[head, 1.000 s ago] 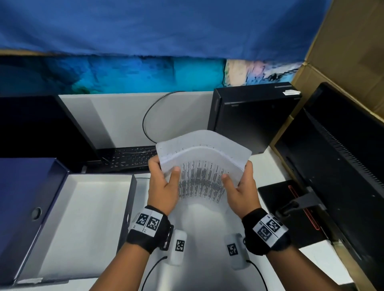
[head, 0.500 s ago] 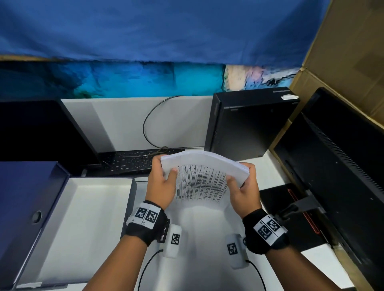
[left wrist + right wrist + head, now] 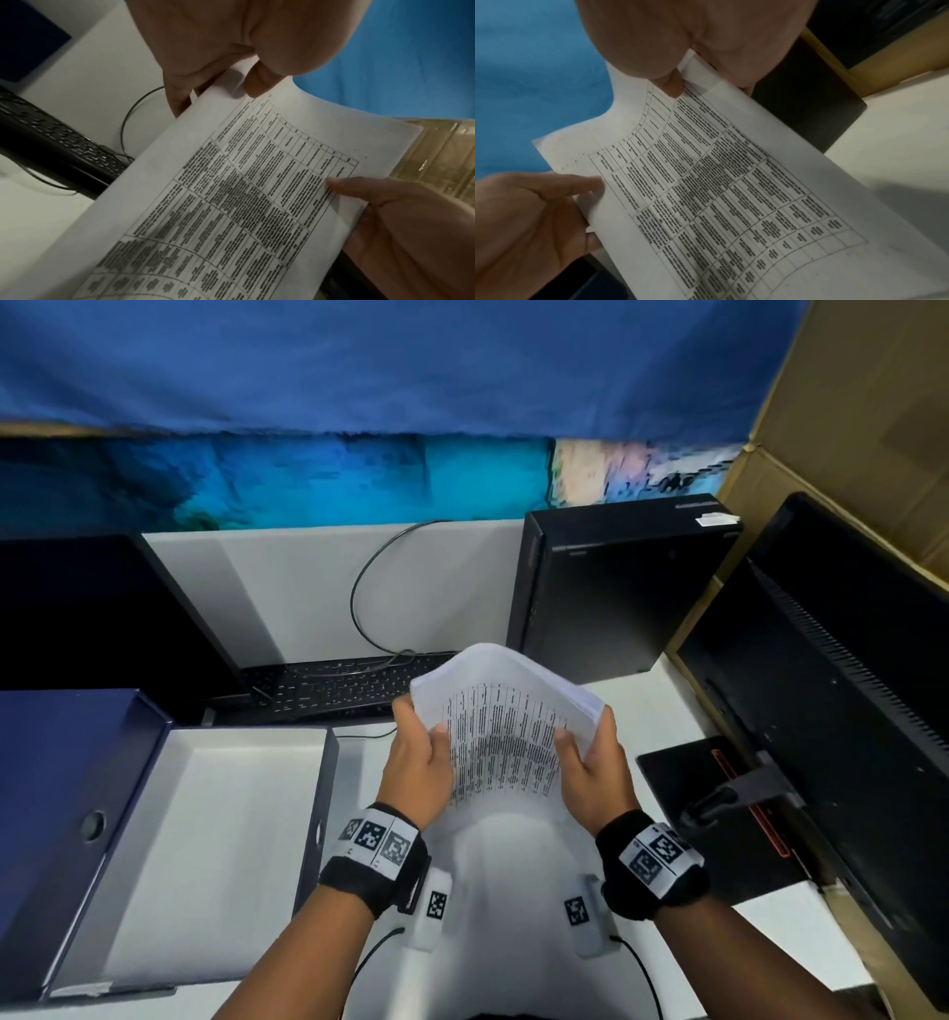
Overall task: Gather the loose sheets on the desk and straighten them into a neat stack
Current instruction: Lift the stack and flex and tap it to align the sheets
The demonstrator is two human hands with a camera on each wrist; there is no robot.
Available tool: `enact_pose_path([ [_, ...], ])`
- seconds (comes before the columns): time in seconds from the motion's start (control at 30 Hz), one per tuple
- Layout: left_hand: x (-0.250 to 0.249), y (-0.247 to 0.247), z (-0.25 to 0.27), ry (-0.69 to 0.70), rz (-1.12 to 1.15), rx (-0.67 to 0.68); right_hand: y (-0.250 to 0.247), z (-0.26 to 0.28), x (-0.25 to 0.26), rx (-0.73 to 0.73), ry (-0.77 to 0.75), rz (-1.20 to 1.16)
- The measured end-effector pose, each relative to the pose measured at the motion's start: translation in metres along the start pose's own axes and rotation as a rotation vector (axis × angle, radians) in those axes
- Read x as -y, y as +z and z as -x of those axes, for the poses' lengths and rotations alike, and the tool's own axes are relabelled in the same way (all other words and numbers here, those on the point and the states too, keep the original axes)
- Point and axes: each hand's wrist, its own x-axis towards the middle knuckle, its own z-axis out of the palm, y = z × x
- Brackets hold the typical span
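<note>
A bundle of white sheets printed with a dense table stands nearly upright above the desk, bowed toward me. My left hand grips its left edge, thumb on the printed face and fingers behind. My right hand grips the right edge the same way. The left wrist view shows the sheets pinched under my left thumb, with the right hand at the far edge. In the right wrist view the sheets sit under my right thumb, and the left hand holds the opposite side.
An open dark blue box with a white inside lies on the white desk to the left. A black keyboard and cable lie behind the sheets. A black computer case stands at back right, a monitor with its stand base on the right.
The bundle went from raised and bowed to lowered and flatter half a second ago, and is now lifted and arched again. Both hands kept their grip on its sides.
</note>
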Motion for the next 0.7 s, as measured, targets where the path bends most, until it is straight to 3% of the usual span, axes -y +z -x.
enact_pose_path([
  [0.17, -0.018, -0.002, -0.003, 0.093, 0.04, -0.134, -0.004, -0.007, 0.009, -0.073, -0.098, -0.062],
  [0.33, 0.017, 0.008, 0.006, -0.067, -0.087, 0.061, 0.004, 0.001, -0.026, 0.036, 0.06, -0.017],
  [0.5, 0.022, 0.004, 0.009, -0.103, -0.083, 0.023, -0.007, -0.002, -0.024, 0.02, 0.092, -0.038],
  [0.7, 0.003, -0.01, 0.001, -0.034, 0.08, -0.086, -0.023, -0.008, 0.012, -0.042, -0.131, -0.058],
])
